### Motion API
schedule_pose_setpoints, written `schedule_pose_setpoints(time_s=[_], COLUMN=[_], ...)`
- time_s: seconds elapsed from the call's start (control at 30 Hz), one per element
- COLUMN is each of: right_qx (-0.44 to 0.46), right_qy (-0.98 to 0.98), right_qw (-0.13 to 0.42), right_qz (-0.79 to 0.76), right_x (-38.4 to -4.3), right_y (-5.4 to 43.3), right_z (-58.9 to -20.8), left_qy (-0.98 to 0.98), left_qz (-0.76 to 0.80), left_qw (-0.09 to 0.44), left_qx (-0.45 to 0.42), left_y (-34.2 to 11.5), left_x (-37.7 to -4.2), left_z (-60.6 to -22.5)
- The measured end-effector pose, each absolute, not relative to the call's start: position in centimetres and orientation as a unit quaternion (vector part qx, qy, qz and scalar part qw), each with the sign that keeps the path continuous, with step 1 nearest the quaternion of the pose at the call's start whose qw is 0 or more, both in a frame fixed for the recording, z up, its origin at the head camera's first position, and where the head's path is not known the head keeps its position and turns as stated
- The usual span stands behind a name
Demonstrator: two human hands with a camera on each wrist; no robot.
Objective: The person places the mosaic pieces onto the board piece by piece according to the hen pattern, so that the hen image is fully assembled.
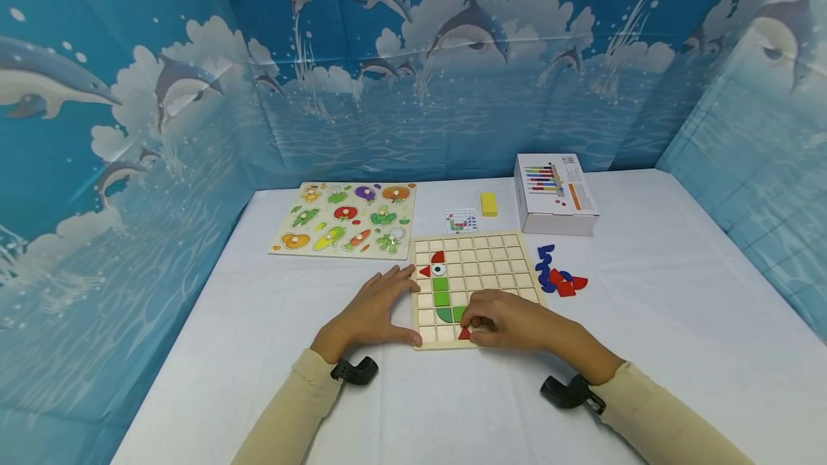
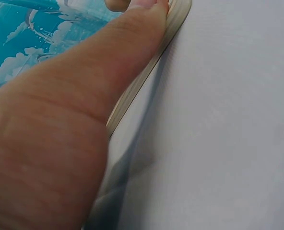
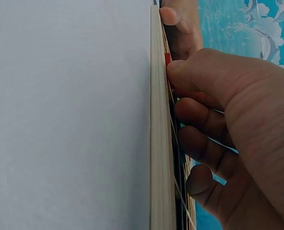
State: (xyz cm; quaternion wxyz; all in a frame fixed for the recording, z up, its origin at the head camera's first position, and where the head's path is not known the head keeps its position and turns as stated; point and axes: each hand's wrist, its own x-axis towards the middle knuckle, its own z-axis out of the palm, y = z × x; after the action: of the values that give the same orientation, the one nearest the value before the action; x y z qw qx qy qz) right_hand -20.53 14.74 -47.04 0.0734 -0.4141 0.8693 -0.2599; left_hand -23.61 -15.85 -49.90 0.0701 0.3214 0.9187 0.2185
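A wooden grid board (image 1: 487,268) lies on the white table. My left hand (image 1: 371,314) rests at its left edge, fingers spread, with the thumb (image 2: 132,33) against the near left corner. Near the board's front edge, my right hand (image 1: 510,323) pinches a red triangle piece (image 1: 464,334) between thumb and curled fingers, low over the bottom row. In the right wrist view the thumb partly hides the red piece (image 3: 168,58). Above it on the grid stand green pieces (image 1: 441,291), a round eye piece (image 1: 438,270) and red pieces (image 1: 438,257).
Loose blue pieces (image 1: 543,264) and red pieces (image 1: 566,288) lie right of the board. Behind it are a pattern card (image 1: 461,221), a yellow block (image 1: 488,204) and a white box (image 1: 557,192). A vegetable puzzle board (image 1: 345,232) lies at back left.
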Motion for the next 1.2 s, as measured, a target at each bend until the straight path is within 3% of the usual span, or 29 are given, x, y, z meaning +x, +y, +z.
schedule_pose_setpoints(time_s=[0.4,0.83,1.2], right_qx=[-0.373,-0.255,-0.143], right_qy=[0.89,0.934,0.948], right_qw=[0.052,-0.039,0.044], right_qz=[-0.257,-0.248,-0.281], right_x=[-20.9,-22.0,-22.6], right_y=[17.6,27.0,32.4], right_z=[-46.3,-45.6,-47.3], left_qy=[0.918,0.92,0.919], left_qz=[0.219,0.215,0.217], left_qw=[0.069,0.07,0.067], left_qx=[0.323,0.321,0.321], left_y=[-15.9,-15.9,-15.8], left_x=[-23.6,-23.7,-23.5], left_z=[-49.9,-50.0,-49.8])
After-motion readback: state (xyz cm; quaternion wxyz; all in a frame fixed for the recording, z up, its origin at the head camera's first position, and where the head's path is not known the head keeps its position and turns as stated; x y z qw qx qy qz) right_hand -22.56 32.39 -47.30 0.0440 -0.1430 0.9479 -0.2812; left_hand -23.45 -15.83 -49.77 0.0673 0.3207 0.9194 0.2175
